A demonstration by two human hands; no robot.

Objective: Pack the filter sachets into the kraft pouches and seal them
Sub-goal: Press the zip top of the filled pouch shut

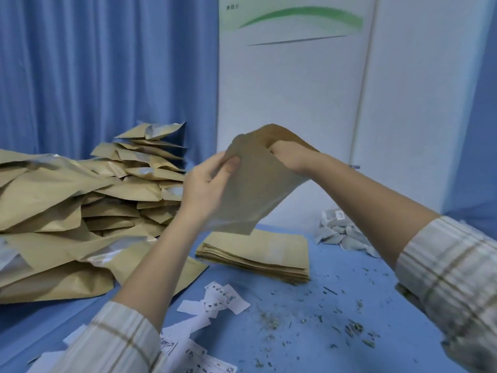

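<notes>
One flat brown kraft pouch held open: left hand pinches edge, right hand grips mouth. Grey filter sachets right of stacked empty pouches await packing.

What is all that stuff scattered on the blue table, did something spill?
Yes, it looks so. Greenish-brown crumbs lie strewn over the blue table in front of the neat pouch stack, probably leaked from sachets. Small printed paper slips lie loose too. Both hands hold a raised kraft pouch.
</notes>
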